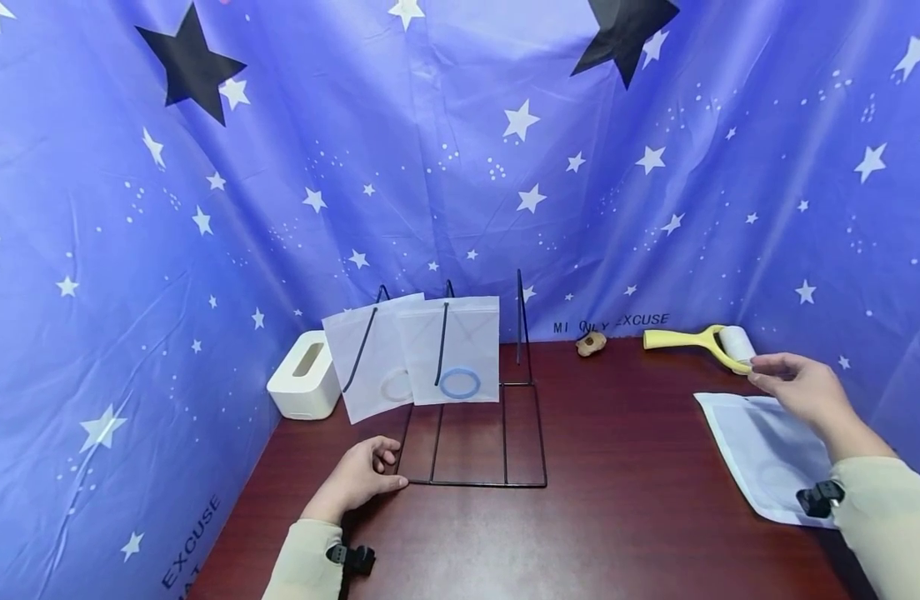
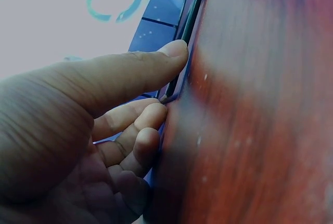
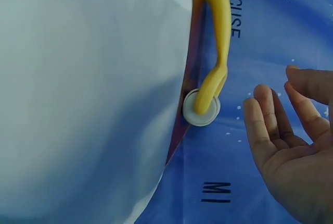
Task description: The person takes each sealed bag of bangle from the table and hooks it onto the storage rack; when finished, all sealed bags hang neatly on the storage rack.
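Note:
A black wire rack (image 1: 482, 483) stands on the table. My left hand (image 1: 358, 475) pinches its front left corner, thumb on the wire and fingers curled beneath. Two whitish see-through bags hang from the rack's prongs: the left bag (image 1: 388, 350) shows a pale ring, and the other bag (image 1: 471, 333), partly over it, a blue ring (image 1: 460, 383). Nothing hangs on the third prong (image 1: 519, 317). At the right, my right hand (image 1: 805, 396) hovers over a whitish bag (image 1: 752, 450) lying on the table. Its fingers are loosely bent and hold nothing in the right wrist view.
Behind the right hand lies a lint roller (image 1: 677, 338) with a yellow handle and white roll. A small brown object (image 1: 591, 343) sits at the table's back edge. A white tissue box (image 1: 306, 396) stands left of the rack. Blue star-patterned cloth (image 1: 445, 150) surrounds the table.

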A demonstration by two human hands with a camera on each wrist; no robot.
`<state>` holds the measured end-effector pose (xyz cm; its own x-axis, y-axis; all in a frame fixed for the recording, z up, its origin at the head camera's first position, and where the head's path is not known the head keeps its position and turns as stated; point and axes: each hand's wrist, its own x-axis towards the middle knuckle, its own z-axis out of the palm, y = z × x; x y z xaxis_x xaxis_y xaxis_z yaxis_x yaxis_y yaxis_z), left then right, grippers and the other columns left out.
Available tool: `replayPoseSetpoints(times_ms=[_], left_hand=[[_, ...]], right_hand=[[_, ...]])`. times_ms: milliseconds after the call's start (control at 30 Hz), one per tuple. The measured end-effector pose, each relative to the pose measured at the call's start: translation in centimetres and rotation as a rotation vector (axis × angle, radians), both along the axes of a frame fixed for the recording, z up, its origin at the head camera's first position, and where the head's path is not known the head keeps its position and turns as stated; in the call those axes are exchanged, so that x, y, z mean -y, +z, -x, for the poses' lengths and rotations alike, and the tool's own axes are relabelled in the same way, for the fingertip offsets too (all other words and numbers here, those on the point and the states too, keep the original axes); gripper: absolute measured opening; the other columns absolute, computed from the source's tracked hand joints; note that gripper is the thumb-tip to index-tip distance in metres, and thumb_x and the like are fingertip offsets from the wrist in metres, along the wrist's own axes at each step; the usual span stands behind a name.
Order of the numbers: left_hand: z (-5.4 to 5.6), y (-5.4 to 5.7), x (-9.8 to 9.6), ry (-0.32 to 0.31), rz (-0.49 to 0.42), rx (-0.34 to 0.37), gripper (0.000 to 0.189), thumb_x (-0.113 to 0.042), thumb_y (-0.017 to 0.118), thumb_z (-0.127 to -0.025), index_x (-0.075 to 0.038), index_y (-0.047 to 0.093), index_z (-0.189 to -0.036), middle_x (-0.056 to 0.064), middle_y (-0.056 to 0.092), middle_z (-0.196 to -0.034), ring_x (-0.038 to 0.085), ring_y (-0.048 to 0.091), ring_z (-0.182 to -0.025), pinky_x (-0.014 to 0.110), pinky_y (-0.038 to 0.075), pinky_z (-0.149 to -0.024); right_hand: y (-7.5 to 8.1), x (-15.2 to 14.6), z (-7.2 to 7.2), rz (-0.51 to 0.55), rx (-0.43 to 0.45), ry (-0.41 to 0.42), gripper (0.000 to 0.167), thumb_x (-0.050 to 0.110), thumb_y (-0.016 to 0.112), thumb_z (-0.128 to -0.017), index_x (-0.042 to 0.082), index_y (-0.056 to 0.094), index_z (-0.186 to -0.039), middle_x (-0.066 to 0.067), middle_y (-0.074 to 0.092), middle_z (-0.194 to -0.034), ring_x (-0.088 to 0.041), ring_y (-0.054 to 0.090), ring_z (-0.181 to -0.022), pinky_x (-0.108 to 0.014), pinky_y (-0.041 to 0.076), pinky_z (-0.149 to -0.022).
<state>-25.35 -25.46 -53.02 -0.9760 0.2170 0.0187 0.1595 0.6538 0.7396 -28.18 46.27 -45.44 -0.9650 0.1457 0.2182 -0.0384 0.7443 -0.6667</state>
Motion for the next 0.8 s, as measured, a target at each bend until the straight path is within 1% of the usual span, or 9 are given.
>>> replayPoseSetpoints(times_ms=[133,233,333,500,567,633,700,733,800], left_hand=[[0.0,0.0,0.0,0.001,-0.006,-0.004,0.055,-0.015,0.096,-0.075,-0.005,0.069,-0.122,0.0,0.063,-0.096,0.017,0.056,-0.083,0.029,0.047,-0.073],[0.0,0.0,0.0,0.003,-0.006,-0.006,0.054,-0.015,0.096,-0.076,-0.005,0.069,-0.122,0.0,0.063,-0.096,0.017,0.056,-0.083,0.029,0.047,-0.073],[0.0,0.0,-0.1,0.002,-0.003,-0.008,0.054,-0.015,0.095,-0.076,-0.005,0.069,-0.122,0.0,0.063,-0.097,0.017,0.056,-0.083,0.029,0.047,-0.073],[0.1,0.0,-0.1,-0.005,-0.003,-0.011,0.053,-0.015,0.095,-0.077,-0.005,0.069,-0.123,-0.001,0.063,-0.097,0.016,0.056,-0.083,0.029,0.047,-0.073],[0.1,0.1,-0.1,-0.004,-0.002,-0.012,0.053,-0.015,0.095,-0.077,-0.005,0.069,-0.123,-0.001,0.063,-0.097,0.016,0.056,-0.083,0.029,0.047,-0.073],[0.0,0.2,-0.1,-0.005,0.002,-0.014,0.054,-0.015,0.095,-0.077,-0.005,0.069,-0.123,-0.001,0.063,-0.097,0.016,0.056,-0.083,0.029,0.047,-0.073],[0.0,0.2,-0.1,-0.004,0.007,-0.013,0.054,-0.015,0.095,-0.077,-0.005,0.069,-0.123,-0.001,0.063,-0.097,0.016,0.056,-0.083,0.03,0.047,-0.073],[0.0,0.2,-0.1,-0.004,0.007,-0.011,0.054,-0.015,0.095,-0.077,-0.005,0.069,-0.123,-0.001,0.063,-0.097,0.016,0.056,-0.083,0.03,0.047,-0.073],[0.0,0.2,-0.1,-0.01,0.008,-0.01,0.054,-0.015,0.095,-0.077,-0.005,0.068,-0.123,0.0,0.063,-0.097,0.016,0.056,-0.083,0.029,0.047,-0.073]], right_hand=[[-0.6,-0.7,0.2,-0.056,0.015,0.002,0.045,0.031,0.073,-0.1,-0.004,0.066,-0.127,-0.019,0.074,-0.109,0.015,0.049,-0.078,-0.02,0.046,-0.063],[-0.8,-1.1,0.5,-0.094,0.035,0.001,0.047,0.033,0.072,-0.101,-0.004,0.066,-0.128,-0.03,0.069,-0.119,0.01,0.049,-0.083,-0.022,0.043,-0.066],[-1.0,-1.6,0.7,-0.114,0.063,0.008,0.049,0.033,0.072,-0.1,-0.006,0.065,-0.129,-0.032,0.068,-0.122,0.004,0.05,-0.087,-0.024,0.041,-0.07],[-1.3,-2.5,1.0,-0.136,0.108,0.025,0.054,0.033,0.073,-0.099,-0.01,0.062,-0.131,-0.03,0.07,-0.116,-0.004,0.056,-0.087,-0.027,0.04,-0.072],[-1.4,-2.8,1.1,-0.149,0.123,0.032,0.057,0.034,0.072,-0.1,-0.011,0.06,-0.132,-0.032,0.069,-0.117,-0.017,0.063,-0.09,-0.031,0.041,-0.074],[-1.5,-3.1,1.2,-0.157,0.144,0.045,0.061,0.036,0.071,-0.1,-0.013,0.058,-0.134,-0.036,0.066,-0.121,-0.035,0.066,-0.097,-0.035,0.042,-0.076],[-1.6,-3.4,1.3,-0.164,0.167,0.067,0.064,0.036,0.07,-0.101,-0.014,0.055,-0.136,-0.04,0.061,-0.126,-0.051,0.062,-0.108,-0.042,0.045,-0.08],[-1.6,-3.5,1.3,-0.167,0.181,0.08,0.065,0.036,0.069,-0.101,-0.016,0.053,-0.137,-0.042,0.059,-0.128,-0.057,0.058,-0.113,-0.046,0.046,-0.082],[-1.7,-3.8,1.3,-0.177,0.215,0.111,0.068,0.037,0.069,-0.101,-0.017,0.05,-0.138,-0.044,0.054,-0.132,-0.062,0.053,-0.118,-0.054,0.047,-0.085]])
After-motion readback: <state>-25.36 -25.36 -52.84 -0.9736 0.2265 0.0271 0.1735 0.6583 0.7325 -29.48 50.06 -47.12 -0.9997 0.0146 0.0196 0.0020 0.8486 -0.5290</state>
